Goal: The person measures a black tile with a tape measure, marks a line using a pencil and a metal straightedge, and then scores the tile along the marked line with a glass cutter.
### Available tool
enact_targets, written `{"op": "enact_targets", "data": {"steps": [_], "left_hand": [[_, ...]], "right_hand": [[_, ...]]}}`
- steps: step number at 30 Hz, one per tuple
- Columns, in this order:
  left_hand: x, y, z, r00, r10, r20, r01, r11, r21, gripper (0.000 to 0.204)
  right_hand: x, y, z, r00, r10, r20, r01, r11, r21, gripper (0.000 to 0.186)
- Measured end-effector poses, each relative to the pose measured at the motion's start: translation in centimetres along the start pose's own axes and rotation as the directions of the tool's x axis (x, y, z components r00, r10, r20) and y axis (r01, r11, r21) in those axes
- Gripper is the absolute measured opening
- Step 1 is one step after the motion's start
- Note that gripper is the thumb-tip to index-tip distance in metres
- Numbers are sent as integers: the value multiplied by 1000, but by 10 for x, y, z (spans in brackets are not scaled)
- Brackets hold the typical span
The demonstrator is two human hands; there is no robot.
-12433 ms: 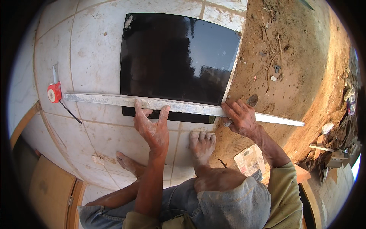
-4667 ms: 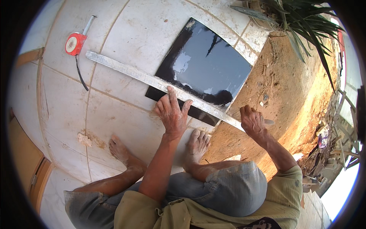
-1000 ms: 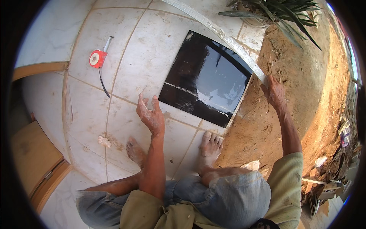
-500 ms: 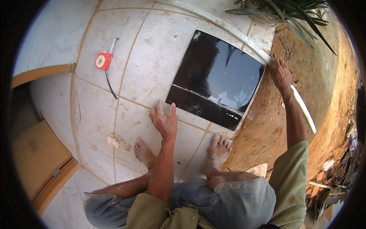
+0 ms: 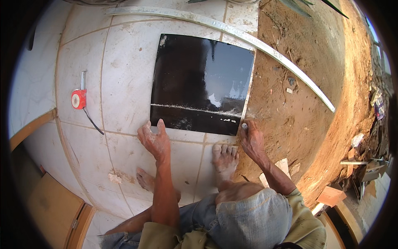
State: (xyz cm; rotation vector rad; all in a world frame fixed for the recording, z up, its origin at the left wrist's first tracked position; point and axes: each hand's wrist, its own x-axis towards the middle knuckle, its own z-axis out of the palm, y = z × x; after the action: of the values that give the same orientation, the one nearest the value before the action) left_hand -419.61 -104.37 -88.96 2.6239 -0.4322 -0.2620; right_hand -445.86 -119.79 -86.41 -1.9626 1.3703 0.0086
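A glossy black tile [image 5: 182,74] lies flat on the white tiled floor, a whitish line running across it close to its near edge. My left hand [image 5: 155,141] is at the tile's near left corner, thumb and forefinger apart, thumb tip at the edge. Beside the near right corner is my right hand [image 5: 253,141], its fingers curled and the thumb close to them. Whether something small and pale is in that grip, I cannot make out. Beyond the tile stretches a long whitish straight bar [image 5: 232,30], with no hand on it.
A red tape measure [image 5: 78,98], its blade partly out, lies at left on the floor tiles [image 5: 120,83]. Bare brown soil [image 5: 286,112] borders the floor at right. Broken pieces [image 5: 331,195] lie lower right, a wooden panel [image 5: 54,199] lower left. My feet are near the tile.
My right hand has let go of the long bar and come back toward me to the black tile's near right corner. My left hand stays at the near left corner. The view has shifted.
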Motion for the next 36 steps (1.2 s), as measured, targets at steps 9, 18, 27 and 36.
{"op": "enact_targets", "data": {"steps": [9,18,27,36], "left_hand": [[7,12,-4,983,-173,56,173,985,12,49],[36,17,-27,887,-443,129,461,832,-310,40],[61,78,-100,910,-312,274,382,372,-846,23],[54,63,-76,865,-341,369,442,167,-881,33]], "right_hand": [[-24,-20,26,994,88,-69,-86,996,31,26],[-16,-17,3,869,392,303,-494,639,590,15],[-26,-68,-91,828,226,513,-548,130,826,16],[-24,-49,-51,772,199,604,-635,200,746,16]]}}
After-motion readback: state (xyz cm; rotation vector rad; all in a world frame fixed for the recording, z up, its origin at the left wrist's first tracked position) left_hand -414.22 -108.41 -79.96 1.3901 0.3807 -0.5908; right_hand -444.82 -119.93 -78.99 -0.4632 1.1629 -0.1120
